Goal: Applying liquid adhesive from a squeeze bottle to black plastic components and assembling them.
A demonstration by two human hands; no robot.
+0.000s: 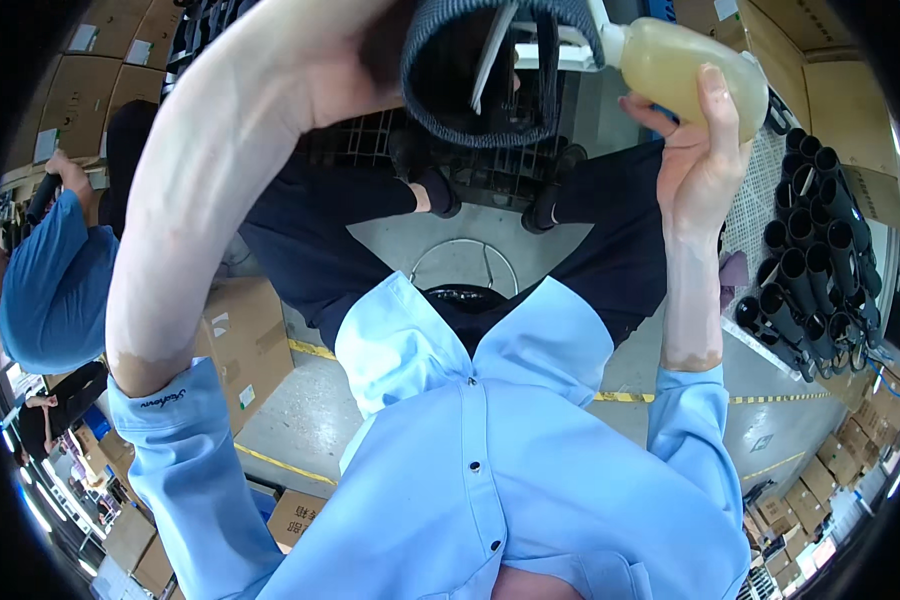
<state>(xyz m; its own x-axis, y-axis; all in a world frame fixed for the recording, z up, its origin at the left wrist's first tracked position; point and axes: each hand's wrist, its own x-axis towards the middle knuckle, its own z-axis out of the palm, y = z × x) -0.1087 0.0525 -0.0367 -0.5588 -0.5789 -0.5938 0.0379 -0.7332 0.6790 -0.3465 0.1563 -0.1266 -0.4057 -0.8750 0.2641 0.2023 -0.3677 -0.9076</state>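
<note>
At the top of the head view, a black, ribbed hollow tube (425,75) is held up with its open end facing me. My left hand (355,60) is closed on its left side; most of its fingers are hidden behind the tube. My right hand (705,165) grips a translucent squeeze bottle (685,65) of yellowish liquid, thumb along its near side. The bottle lies tilted, its white nozzle end (610,45) pointing left at the tube. White narrow pieces (555,57) show at the tube's mouth; whether they all belong to the bottle I cannot tell.
Several black tubes (820,240) are stacked on a pale perforated tabletop (755,215) at the right. Cardboard boxes (250,340) stand at the left, more at the upper right. A co-worker in a blue sleeve (60,280) sits at the far left. Dark wire crates (490,185) lie beyond my feet.
</note>
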